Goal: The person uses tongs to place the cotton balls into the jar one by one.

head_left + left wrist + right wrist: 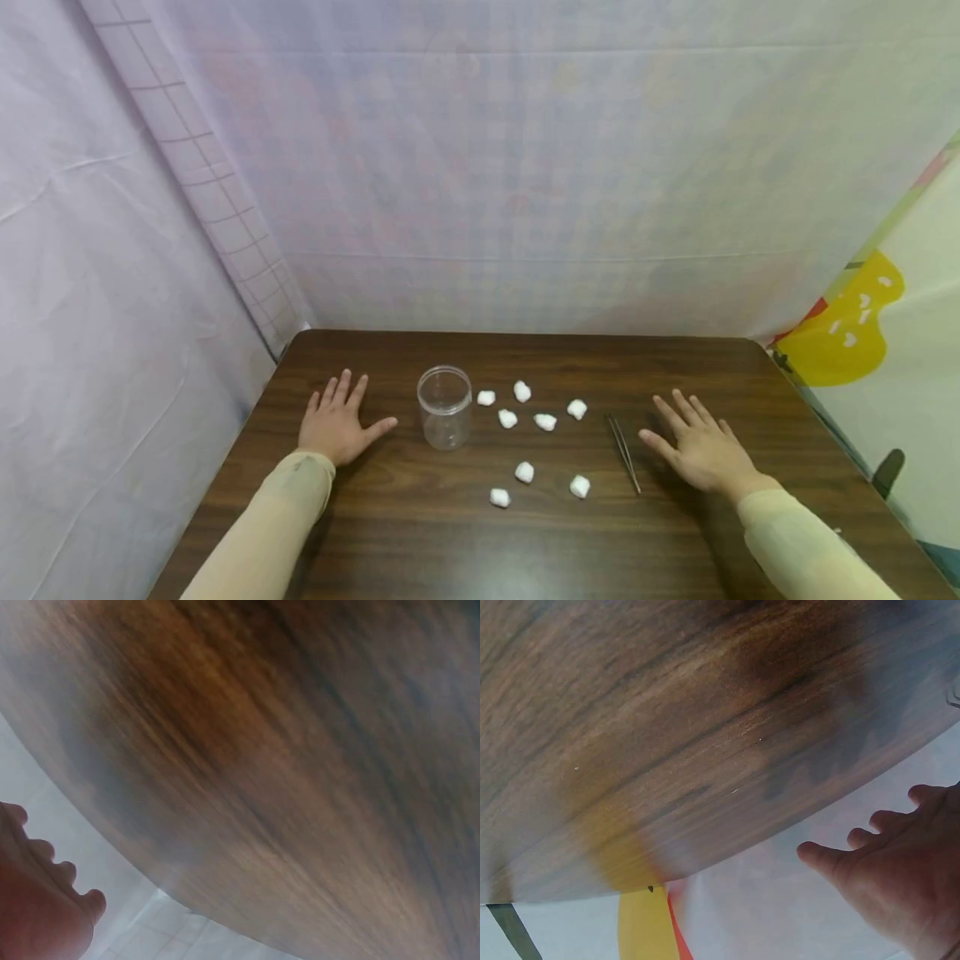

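Observation:
My left hand (335, 425) is palm down at the table's left side, fingers straight and spread, holding nothing. Just right of its thumb stands a clear jar (446, 417), upright, with no lid on it. Several white cotton balls (545, 422) lie scattered to the right of the jar, some farther back and others nearer. Metal tweezers (624, 454) rest on the wood between the cotton balls and my right hand (701, 450). That hand is palm down with fingers spread, apart from the tweezers. Each wrist view shows its own hand's extended fingers at the edge.
The dark wooden table (420, 542) has rounded back corners. Pale curtains (525, 167) hang behind it and at the left. A printed cloth with a yellow shape (840, 342) hangs at the right.

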A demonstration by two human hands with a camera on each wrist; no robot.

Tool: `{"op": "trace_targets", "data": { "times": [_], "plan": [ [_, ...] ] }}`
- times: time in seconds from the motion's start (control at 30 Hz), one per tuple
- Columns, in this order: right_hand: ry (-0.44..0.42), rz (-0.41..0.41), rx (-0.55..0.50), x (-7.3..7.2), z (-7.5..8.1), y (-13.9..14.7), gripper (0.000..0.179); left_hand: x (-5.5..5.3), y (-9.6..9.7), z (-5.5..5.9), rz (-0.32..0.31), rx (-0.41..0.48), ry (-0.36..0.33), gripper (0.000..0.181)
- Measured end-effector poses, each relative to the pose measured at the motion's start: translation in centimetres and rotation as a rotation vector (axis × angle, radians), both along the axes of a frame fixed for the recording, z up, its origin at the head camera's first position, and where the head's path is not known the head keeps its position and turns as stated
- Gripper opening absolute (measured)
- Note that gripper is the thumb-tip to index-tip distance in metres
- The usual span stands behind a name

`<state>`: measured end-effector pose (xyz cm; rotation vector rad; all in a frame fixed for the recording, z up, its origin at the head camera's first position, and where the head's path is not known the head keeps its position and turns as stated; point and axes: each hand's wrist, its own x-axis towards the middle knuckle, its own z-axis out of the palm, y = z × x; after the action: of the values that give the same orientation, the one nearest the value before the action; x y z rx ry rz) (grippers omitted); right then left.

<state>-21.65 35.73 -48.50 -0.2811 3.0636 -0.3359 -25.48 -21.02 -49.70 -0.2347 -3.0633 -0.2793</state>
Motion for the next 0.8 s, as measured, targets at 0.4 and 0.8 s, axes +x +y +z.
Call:
{"op": "trace_targets", "data": {
  "times": [0.4, 0.8],
  "plan": [
    [-0.013, -0.004, -0.002, 0.2, 0.3, -0.1, 0.082, -0.3, 0.4, -0.2, -0.03, 0.0, -0.006, 0.102],
    [-0.013, 0.017, 0.003, 0.0, -0.3, -0.5, 0.083, -0.1, 1.8, -0.5, -0.165, 0.026, -0.052, 0.098]
  ]
}}
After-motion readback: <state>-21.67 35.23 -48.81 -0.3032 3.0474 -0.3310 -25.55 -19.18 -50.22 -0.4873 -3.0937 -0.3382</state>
